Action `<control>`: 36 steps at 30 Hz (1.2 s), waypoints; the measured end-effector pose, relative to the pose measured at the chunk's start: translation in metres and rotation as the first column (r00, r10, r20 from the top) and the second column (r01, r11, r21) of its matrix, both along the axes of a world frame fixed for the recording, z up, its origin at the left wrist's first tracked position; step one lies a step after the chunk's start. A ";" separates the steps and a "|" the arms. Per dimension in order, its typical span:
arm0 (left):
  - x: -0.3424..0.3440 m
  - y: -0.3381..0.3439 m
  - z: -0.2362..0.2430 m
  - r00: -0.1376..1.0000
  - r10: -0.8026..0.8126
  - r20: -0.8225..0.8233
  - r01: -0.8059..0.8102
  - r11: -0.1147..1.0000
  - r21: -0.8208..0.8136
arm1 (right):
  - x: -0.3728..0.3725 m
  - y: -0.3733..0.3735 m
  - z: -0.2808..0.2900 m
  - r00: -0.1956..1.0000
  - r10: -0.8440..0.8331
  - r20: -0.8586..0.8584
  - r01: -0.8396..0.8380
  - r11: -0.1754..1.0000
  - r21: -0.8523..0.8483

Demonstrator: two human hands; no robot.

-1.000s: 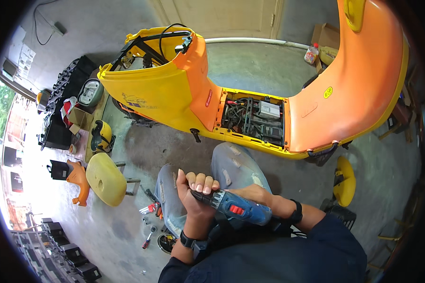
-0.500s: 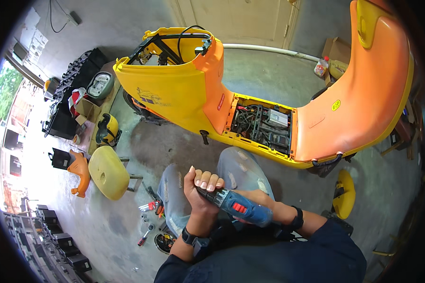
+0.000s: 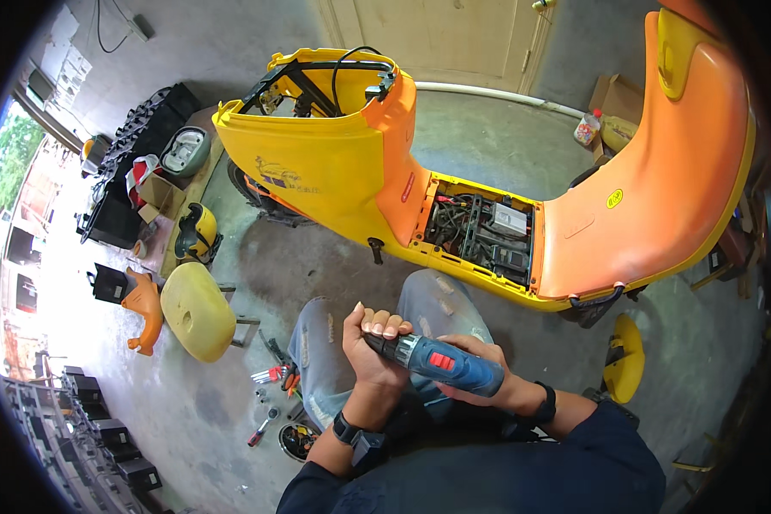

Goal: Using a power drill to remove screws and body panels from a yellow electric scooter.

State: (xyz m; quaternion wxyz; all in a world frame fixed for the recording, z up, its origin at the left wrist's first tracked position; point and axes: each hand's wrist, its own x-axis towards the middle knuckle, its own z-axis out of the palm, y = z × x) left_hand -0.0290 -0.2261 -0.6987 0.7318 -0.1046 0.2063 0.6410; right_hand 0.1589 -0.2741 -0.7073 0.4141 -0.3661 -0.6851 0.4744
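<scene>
A blue cordless drill [image 3: 458, 367] with a red switch on top lies across my lap, its black chuck pointing left. My left hand [image 3: 375, 347] is closed around the chuck end. My right hand [image 3: 493, 377] grips the drill's body and handle from the right; the handle itself is mostly hidden below. Just beyond my knees stands a yellow and orange scooter body [image 3: 317, 163] with its front top uncovered. Its floor compartment [image 3: 480, 227] is open, with wiring and a silver box showing.
Left on the floor are a yellow padded stool [image 3: 197, 312], an orange plastic part [image 3: 146, 313] and a yellow helmet [image 3: 197, 233]. Hand tools, including a ratchet [image 3: 264, 427], lie near my left leg beside a round dish [image 3: 298, 441]. Right lies a yellow panel [image 3: 624, 360].
The drill has shifted slightly right and its right end has come up a little. My right hand now shows more along its side. My left hand stays on the chuck.
</scene>
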 end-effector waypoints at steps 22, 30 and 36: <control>-0.005 0.004 -0.162 0.766 -0.575 -0.288 0.531 0.818 -0.222 | 0.050 0.153 0.021 0.932 -0.360 0.041 0.246 0.545 -0.801; 0.004 0.001 -0.156 0.691 -0.582 -0.429 0.499 0.813 -0.298 | 0.029 0.175 0.008 0.960 -0.260 0.099 0.233 0.554 -0.799; -0.001 -0.001 -0.159 0.707 -0.581 -0.404 0.486 0.813 -0.319 | 0.023 0.181 0.002 0.953 -0.253 0.167 0.277 0.508 -0.816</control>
